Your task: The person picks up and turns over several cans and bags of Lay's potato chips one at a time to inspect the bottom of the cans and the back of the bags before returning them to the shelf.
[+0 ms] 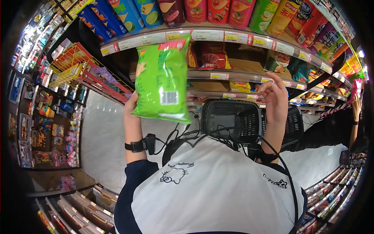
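Note:
A bright green bag of chips [161,80] is held up before the shelves, its back with the barcode turned toward me. My left hand [131,104] grips the bag at its lower left edge; most of the fingers are hidden behind it. My right hand [276,94] is raised in front of the lower shelves with nothing in it. Its index finger is stretched up and the other fingers are loosely bent and apart. Nearest to that hand is a bag of snacks [277,61] on the shelf behind it.
Chip canisters [195,9] line the upper shelf above price tags. Red snack bags [214,55] lie on the shelf below. A black basket [231,104] is at my front, with another beside it. A red and yellow rack [74,64] stands left. Another person's hand [356,104] is at far right.

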Tool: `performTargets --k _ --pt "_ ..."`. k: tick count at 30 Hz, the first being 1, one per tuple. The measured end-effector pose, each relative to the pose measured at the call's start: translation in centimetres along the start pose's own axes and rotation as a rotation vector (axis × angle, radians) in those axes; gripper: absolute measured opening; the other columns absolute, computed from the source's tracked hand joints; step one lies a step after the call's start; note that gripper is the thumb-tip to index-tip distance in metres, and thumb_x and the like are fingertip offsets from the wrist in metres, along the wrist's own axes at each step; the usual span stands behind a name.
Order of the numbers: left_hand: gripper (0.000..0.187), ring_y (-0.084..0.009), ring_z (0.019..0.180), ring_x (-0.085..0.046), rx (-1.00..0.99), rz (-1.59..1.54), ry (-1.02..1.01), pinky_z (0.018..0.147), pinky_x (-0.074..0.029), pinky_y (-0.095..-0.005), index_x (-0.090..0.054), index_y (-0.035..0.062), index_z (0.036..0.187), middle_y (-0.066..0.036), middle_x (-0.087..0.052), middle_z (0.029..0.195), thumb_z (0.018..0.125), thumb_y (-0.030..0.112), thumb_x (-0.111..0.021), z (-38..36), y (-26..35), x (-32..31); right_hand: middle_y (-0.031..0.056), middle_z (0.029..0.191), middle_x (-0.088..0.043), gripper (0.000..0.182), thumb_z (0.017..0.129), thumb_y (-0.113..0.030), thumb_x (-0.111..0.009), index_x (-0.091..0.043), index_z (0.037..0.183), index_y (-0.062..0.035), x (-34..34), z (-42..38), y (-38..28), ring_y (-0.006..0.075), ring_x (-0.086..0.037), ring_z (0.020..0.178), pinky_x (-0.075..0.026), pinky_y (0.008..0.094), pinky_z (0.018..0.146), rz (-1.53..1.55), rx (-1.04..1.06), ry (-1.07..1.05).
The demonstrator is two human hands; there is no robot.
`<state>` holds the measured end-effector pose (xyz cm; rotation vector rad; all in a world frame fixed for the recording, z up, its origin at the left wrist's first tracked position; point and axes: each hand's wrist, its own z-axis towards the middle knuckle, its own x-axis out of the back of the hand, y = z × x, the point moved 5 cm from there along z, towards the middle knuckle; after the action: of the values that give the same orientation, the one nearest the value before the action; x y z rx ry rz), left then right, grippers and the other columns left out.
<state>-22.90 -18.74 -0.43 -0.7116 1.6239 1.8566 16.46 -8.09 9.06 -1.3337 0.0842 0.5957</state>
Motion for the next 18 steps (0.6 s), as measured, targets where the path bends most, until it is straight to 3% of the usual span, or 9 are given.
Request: performTargets --k 1,4,7,10,11,14,18 --pt "0.056 -0.0276 0.108 -0.052 0.003 -0.011 -0.040 0.094 -0.042 -0.0394 -0.039 -0.0017 0.127 -0.016 -0.050 0.122 0.080 0.021 -0.061 -0.4 0.1 2.1 0.0095 0.076 -0.057 0.033 0.087 -0.016 -0.047 -0.048 0.114 0.0032 0.3 0.2 0.3 0.0148 -0.055 0.071 -0.042 0.0251 0.068 0.005 -0.016 0.015" --pt "0.051 -0.0267 0.107 -0.053 0.110 0.120 0.137 0.091 -0.043 -0.0387 -0.042 -0.0005 0.125 -0.015 -0.051 0.121 0.083 0.022 -0.059 -1.1 0.3 8.3 0.0088 0.075 -0.057 0.031 0.087 -0.017 -0.047 -0.050 0.111 0.0025 0.8 0.3 1.1 0.0142 -0.054 0.071 -0.042 0.0252 0.067 0.007 -0.065 0.018" --pt "0.045 -0.0257 0.104 -0.053 0.155 0.185 0.472 0.088 -0.044 -0.0369 -0.043 0.0006 0.122 -0.013 -0.053 0.118 0.083 0.015 -0.060 -0.7 -0.1 12.7 0.0084 0.075 -0.057 0.029 0.087 -0.017 -0.047 -0.051 0.109 0.0022 0.9 0.1 1.2 0.0138 -0.054 0.070 -0.042 0.0256 0.067 0.011 -0.070 0.019" --pt "0.046 -0.0242 0.102 -0.054 -0.232 0.434 0.590 0.085 -0.044 -0.0360 -0.042 0.0014 0.120 -0.011 -0.053 0.115 0.080 0.005 -0.062 1.1 0.2 12.9 0.0083 0.075 -0.057 0.028 0.087 -0.017 -0.046 -0.052 0.107 0.0022 1.1 -0.2 0.9 0.0138 -0.054 0.070 -0.043 0.0258 0.067 0.006 -0.048 0.026" --pt "0.052 -0.0231 0.103 -0.053 -0.301 0.441 0.655 0.083 -0.045 -0.0348 -0.040 0.0019 0.120 -0.011 -0.051 0.115 0.075 0.001 -0.066 2.0 0.3 13.4 0.0082 0.075 -0.057 0.028 0.087 -0.018 -0.046 -0.052 0.107 0.0022 1.1 -0.3 0.8 0.0138 -0.054 0.070 -0.043 0.0259 0.067 0.000 -0.046 0.026" --pt "0.062 -0.0233 0.108 -0.049 -0.424 0.328 0.812 0.089 -0.043 -0.0328 -0.029 0.0012 0.124 -0.012 -0.049 0.118 0.074 -0.004 -0.065 4.9 0.1 12.5 0.0081 0.074 -0.057 0.029 0.087 -0.019 -0.046 -0.052 0.106 0.0024 1.1 -0.7 0.6 0.0140 -0.054 0.070 -0.043 0.0261 0.067 -0.013 -0.017 0.058" --pt "0.069 -0.0239 0.107 -0.048 -0.673 0.426 1.014 0.091 -0.042 -0.0335 -0.020 0.0019 0.127 -0.014 -0.041 0.124 0.074 -0.007 -0.064 8.8 -0.7 12.3 0.0086 0.075 -0.057 0.030 0.088 -0.021 -0.045 -0.051 0.107 0.0027 1.2 -1.6 0.3 0.0142 -0.054 0.072 -0.044 0.0266 0.069 -0.030 0.011 0.087"
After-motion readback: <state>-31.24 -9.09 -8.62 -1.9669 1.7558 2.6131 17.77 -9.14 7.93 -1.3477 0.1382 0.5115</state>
